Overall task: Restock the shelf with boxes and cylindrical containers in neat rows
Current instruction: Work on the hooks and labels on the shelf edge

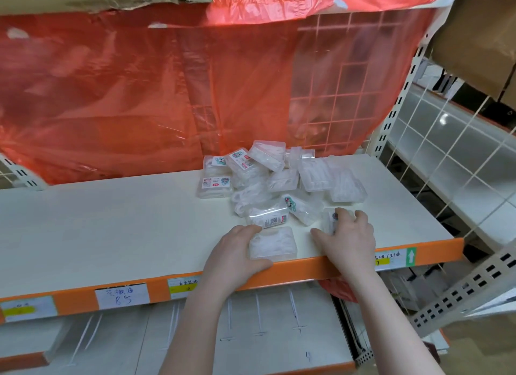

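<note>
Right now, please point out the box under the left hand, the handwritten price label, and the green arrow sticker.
box (pixel 275 242), head view, clear lid.
price label (pixel 121 296), head view, middle.
arrow sticker (pixel 410 257), head view, white arrow.

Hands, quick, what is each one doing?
Left hand: holds a clear flat box by its ends.
Right hand: grips another small clear box.
</note>
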The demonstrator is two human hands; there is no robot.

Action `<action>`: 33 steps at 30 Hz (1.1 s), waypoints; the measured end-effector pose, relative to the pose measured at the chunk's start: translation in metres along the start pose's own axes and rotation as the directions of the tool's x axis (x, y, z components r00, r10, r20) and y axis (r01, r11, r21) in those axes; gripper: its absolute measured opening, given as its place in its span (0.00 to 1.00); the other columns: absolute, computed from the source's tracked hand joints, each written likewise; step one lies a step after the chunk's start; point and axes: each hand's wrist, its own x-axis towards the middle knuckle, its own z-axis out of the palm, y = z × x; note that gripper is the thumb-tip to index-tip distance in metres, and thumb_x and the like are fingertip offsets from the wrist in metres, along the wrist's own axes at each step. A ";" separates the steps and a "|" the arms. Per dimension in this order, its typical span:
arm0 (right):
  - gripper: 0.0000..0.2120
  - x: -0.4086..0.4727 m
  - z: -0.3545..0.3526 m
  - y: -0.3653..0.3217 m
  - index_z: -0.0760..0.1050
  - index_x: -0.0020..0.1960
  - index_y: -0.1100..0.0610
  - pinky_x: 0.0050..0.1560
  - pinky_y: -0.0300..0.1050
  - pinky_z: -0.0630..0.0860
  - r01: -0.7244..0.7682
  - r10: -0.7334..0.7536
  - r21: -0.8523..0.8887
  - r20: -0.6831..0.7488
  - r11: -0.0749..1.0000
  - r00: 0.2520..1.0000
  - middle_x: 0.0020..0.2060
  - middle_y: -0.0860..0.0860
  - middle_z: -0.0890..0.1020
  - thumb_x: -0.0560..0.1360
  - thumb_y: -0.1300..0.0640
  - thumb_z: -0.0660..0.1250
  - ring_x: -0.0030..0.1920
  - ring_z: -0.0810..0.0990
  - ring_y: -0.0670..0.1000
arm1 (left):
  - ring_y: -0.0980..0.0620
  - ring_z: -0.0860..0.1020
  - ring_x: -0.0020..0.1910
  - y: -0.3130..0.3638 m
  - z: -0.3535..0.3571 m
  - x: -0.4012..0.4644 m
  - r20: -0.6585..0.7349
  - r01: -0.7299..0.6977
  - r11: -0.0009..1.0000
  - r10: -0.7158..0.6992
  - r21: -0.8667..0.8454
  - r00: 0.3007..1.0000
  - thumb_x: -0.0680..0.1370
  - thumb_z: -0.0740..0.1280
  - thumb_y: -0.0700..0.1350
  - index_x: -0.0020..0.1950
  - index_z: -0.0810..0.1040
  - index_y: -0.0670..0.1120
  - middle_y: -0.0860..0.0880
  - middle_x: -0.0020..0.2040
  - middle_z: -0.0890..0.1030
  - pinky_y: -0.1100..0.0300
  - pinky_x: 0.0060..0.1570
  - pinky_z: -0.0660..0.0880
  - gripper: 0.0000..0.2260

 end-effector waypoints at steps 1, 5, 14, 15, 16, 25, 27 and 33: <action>0.28 -0.001 0.001 0.000 0.67 0.65 0.58 0.56 0.51 0.66 -0.014 0.013 -0.042 -0.031 0.999 0.999 0.59 0.60 0.70 0.70 0.46 0.68 0.58 0.69 0.62 | 0.55 0.68 0.65 -0.001 0.000 0.000 -0.003 -0.002 1.000 0.002 -0.002 1.000 0.70 0.73 0.54 0.71 0.67 0.54 0.53 0.66 0.70 0.66 0.58 0.63 0.31; 0.28 0.000 -0.001 0.001 0.64 0.66 0.61 0.53 0.51 0.66 -0.025 0.022 -0.102 -0.031 0.995 0.999 0.54 0.61 0.73 0.70 0.51 0.66 0.55 0.70 0.61 | 0.53 0.67 0.64 -0.001 0.002 0.001 -0.008 -0.008 1.000 0.008 0.015 1.000 0.68 0.73 0.55 0.70 0.67 0.55 0.53 0.64 0.70 0.63 0.60 0.64 0.32; 0.33 -0.002 -0.014 0.011 0.63 0.70 0.60 0.55 0.49 0.64 0.134 -0.134 -0.006 -0.036 0.991 0.990 0.56 0.58 0.73 0.67 0.59 0.68 0.56 0.69 0.60 | 0.54 0.66 0.62 0.001 0.003 0.006 -0.053 -0.011 0.999 0.013 0.041 0.999 0.65 0.75 0.56 0.67 0.68 0.54 0.54 0.62 0.69 0.64 0.58 0.64 0.33; 0.34 -0.003 -0.015 0.013 0.62 0.70 0.60 0.55 0.48 0.64 0.156 -0.155 0.006 -0.035 0.988 0.987 0.57 0.58 0.73 0.67 0.59 0.68 0.56 0.68 0.59 | 0.54 0.67 0.62 0.001 0.003 0.006 -0.058 -0.013 0.999 0.015 0.051 0.998 0.64 0.76 0.56 0.67 0.69 0.54 0.55 0.62 0.70 0.64 0.59 0.64 0.33; 0.35 -0.004 -0.016 0.015 0.62 0.71 0.60 0.56 0.47 0.63 0.173 -0.172 0.019 -0.033 0.985 0.984 0.57 0.57 0.73 0.66 0.60 0.68 0.57 0.68 0.59 | 0.54 0.67 0.62 0.001 0.002 0.006 -0.064 -0.013 0.998 0.017 0.061 0.998 0.64 0.76 0.57 0.67 0.69 0.54 0.55 0.62 0.70 0.63 0.59 0.65 0.33; 0.31 -0.004 -0.016 0.027 0.67 0.66 0.59 0.52 0.46 0.65 0.268 -0.269 0.070 -0.003 0.961 0.963 0.52 0.55 0.74 0.64 0.60 0.68 0.53 0.69 0.56 | 0.54 0.68 0.61 0.001 -0.004 0.002 -0.106 0.016 0.993 -0.004 0.113 0.994 0.67 0.72 0.57 0.65 0.71 0.51 0.54 0.60 0.72 0.64 0.58 0.64 0.29; 0.31 -0.004 -0.016 0.029 0.67 0.66 0.60 0.52 0.46 0.65 0.291 -0.292 0.074 0.005 0.954 0.956 0.51 0.55 0.74 0.64 0.61 0.68 0.53 0.69 0.57 | 0.53 0.68 0.61 0.002 -0.004 -0.002 -0.054 0.056 0.991 -0.050 0.118 0.997 0.64 0.69 0.62 0.65 0.71 0.52 0.54 0.59 0.73 0.63 0.58 0.65 0.32; 0.32 -0.002 -0.019 0.034 0.65 0.69 0.60 0.54 0.46 0.65 0.342 -0.347 0.088 0.042 0.936 0.937 0.55 0.56 0.74 0.65 0.61 0.67 0.56 0.69 0.57 | 0.53 0.69 0.61 0.007 -0.004 -0.002 0.021 0.105 0.989 -0.107 0.100 0.994 0.65 0.70 0.65 0.66 0.71 0.53 0.54 0.59 0.73 0.61 0.61 0.66 0.33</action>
